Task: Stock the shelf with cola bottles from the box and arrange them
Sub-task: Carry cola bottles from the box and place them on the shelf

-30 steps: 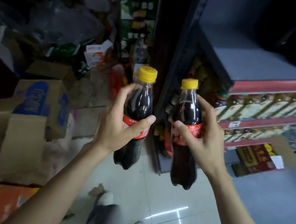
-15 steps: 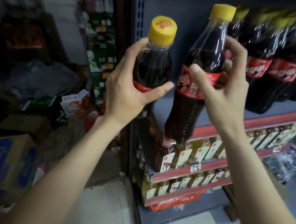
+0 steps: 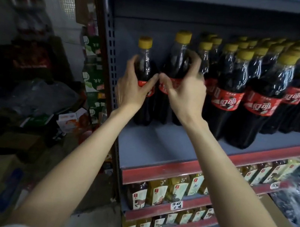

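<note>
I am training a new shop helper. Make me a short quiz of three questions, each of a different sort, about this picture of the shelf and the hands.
1. True or false: the left hand holds a cola bottle by its yellow cap.
2. Which hand grips the bottle nearer the stocked row? A) left B) right C) neither
3. Fill in: the labels on the cola bottles are ____ in colour.

Key
1. False: it grips the body, at the label; the cap is free.
2. B: the right hand holds the second bottle, next to the row.
3. Red.
</note>
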The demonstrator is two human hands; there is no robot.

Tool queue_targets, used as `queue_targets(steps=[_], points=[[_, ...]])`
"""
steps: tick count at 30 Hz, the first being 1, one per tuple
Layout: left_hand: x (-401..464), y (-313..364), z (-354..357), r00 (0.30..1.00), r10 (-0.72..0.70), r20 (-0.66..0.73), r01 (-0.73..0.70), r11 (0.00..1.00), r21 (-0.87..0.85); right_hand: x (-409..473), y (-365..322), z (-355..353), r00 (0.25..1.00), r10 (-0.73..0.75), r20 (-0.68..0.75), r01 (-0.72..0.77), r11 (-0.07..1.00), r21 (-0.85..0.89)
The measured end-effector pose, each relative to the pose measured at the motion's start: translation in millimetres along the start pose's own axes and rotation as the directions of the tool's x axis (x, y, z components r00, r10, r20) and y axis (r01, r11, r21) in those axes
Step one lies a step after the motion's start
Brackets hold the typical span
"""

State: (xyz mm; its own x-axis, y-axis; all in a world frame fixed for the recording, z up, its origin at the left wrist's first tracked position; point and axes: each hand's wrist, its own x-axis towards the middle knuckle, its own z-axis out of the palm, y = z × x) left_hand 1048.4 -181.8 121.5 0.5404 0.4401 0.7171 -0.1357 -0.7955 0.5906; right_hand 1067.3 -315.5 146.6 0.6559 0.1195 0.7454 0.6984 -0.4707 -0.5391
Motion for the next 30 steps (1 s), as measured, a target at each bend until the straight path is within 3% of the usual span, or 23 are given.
queue_targets(steps=[3, 6, 14, 23, 27, 30], points=[[10.6, -11.6, 10.4, 0.999, -0.009, -0.032, 0.008, 1.0, -0.02, 11.7, 6.5, 18.8, 0.999, -0.035, 0.04, 0.035, 0.999, -0.001], [22.9, -16.9, 19.5, 0.999, -0.033, -0.013, 0.032, 0.996, -0.082, 27.1, 8.7, 37.1, 0.995, 0.02, 0.093, -0.01, 0.995, -0.104], [60.4, -33.1, 38.2, 0.976, -0.129, 0.172, 0.148, 0.984, -0.097, 52.7, 18.9, 79.2, 0.987, 0.105, 0.123, -0.082, 0.98, -0.178], [45.7, -37.8, 40.4, 0.979, -0.129, 0.157, 0.149, 0.981, -0.126, 53.1, 33.1, 87.9, 0.972, 0.067, 0.225, -0.008, 0.968, -0.251], [39.3, -33.6, 35.7, 0.978, -0.12, 0.168, 0.147, 0.977, -0.155, 40.3, 25.2, 79.4, 0.964, 0.078, 0.253, -0.039, 0.987, -0.154], [29.9, -21.3, 25.0, 0.974, -0.138, 0.179, 0.169, 0.97, -0.172, 29.6, 15.0, 61.9, 0.983, -0.001, 0.183, 0.001, 1.0, -0.001]])
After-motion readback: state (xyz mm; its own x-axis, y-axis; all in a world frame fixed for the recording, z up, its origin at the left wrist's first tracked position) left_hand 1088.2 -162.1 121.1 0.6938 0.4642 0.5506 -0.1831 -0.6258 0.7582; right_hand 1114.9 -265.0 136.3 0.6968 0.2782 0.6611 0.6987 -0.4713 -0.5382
